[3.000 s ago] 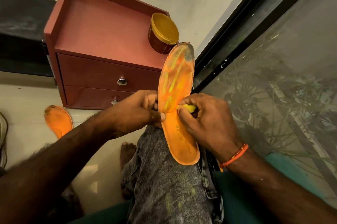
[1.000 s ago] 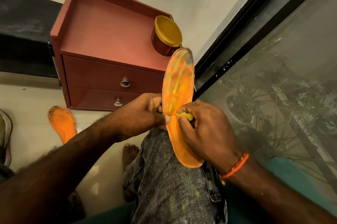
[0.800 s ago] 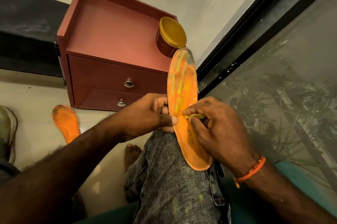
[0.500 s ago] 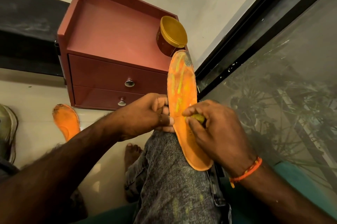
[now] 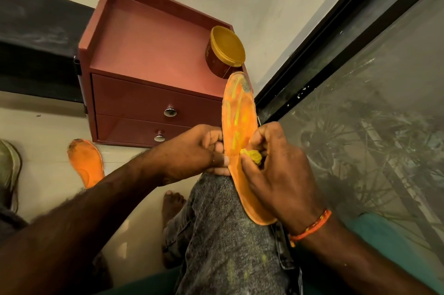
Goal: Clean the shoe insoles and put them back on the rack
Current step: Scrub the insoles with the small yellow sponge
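**Insole rubbed with yellow wad, forefoot pending**

Landmark: red drawer cabinet (image 5: 153,71), standing on the floor against the wall. A round gold-lidded tub (image 5: 224,51) sits on its top, at the corner nearest the window.

Held insole (image 5: 239,126): orange, propped on the person's knee in front of the cabinet, toe end rising to just below the tub. Yellow-green streaks run along the forefoot; a dark grey patch stays at the toe tip. Second insole (image 5: 86,162) lies on the floor in front of the cabinet, on the side away from the window, toe also grimy. No rack is identifiable here.

Left hand (image 5: 192,153): grip closed on the insole's edge at mid-length, thumb on the face. Right hand (image 5: 276,170): grip closed on a small yellow wad (image 5: 252,155), pressed to the insole's face at the waist.

Judgement: step in hand is rubbing. To do it well, brace the back with the left fingers so the soft insole does not buckle, work toeward in short overlapping strokes, and give the dark toe patch extra pressure. The task looks early; both insoles still need cleaning.
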